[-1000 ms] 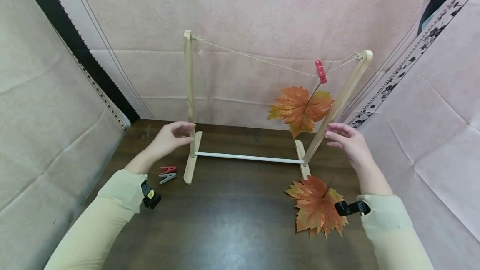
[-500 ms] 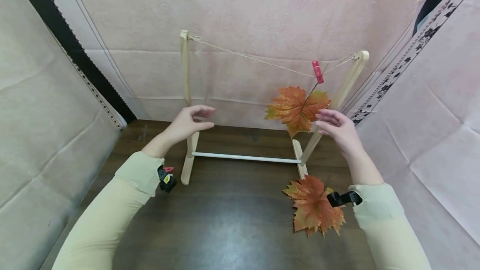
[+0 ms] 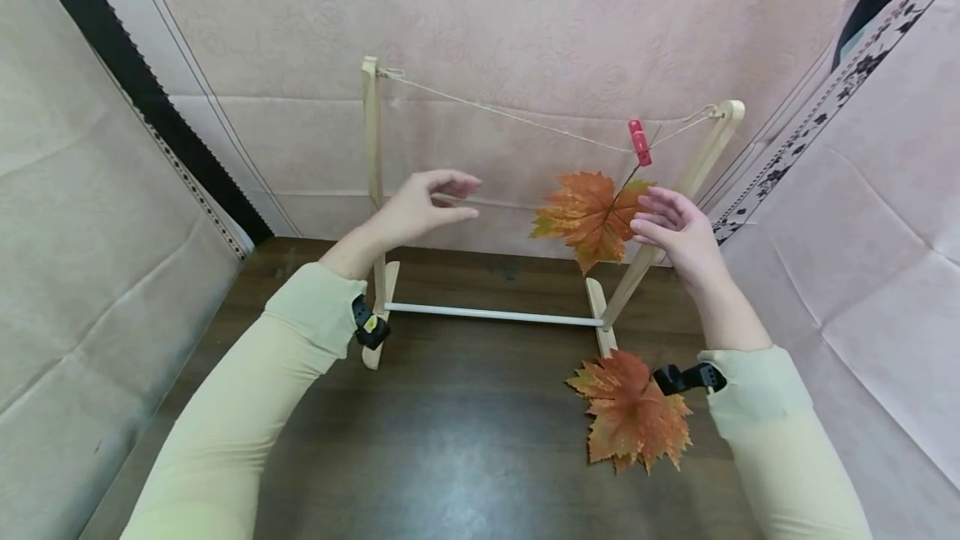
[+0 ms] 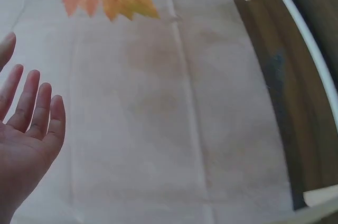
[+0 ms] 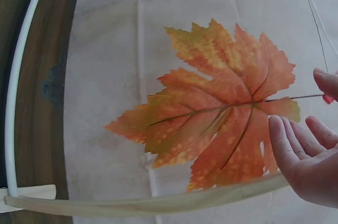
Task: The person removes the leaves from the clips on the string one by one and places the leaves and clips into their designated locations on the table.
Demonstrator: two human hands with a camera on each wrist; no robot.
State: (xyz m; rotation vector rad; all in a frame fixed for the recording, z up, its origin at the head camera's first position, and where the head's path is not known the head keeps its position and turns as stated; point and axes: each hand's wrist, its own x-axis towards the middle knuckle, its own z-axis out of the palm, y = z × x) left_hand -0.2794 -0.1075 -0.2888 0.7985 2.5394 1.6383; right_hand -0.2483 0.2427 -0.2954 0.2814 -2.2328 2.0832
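Note:
My left hand (image 3: 427, 207) hovers just right of the rack's left wooden post (image 3: 372, 132), fingers loosely bent and holding nothing. The left wrist view shows that palm (image 4: 26, 134) with its fingers apart. My right hand (image 3: 675, 232) is in front of the right post (image 3: 708, 152), its fingertips by the edge of an orange maple leaf (image 3: 588, 219). Whether they touch it, I cannot tell; nothing is gripped. A red clothespin (image 3: 640, 142) clips the leaf's stem to the string (image 3: 495, 110) between the posts. In the right wrist view the hanging leaf (image 5: 227, 102) shows whole.
Orange maple leaves (image 3: 633, 415) lie on the dark wooden table (image 3: 450, 423), partly under the right wrist's camera (image 3: 690, 378). A white rod (image 3: 487, 313) joins the rack's feet low down. Pale cloth (image 3: 510, 23) hangs behind and at both sides.
My left hand has left the left post, moving right and up. My right hand has risen along the right post toward the hanging leaf. The left arm now hides the red and grey clothespins on the table.

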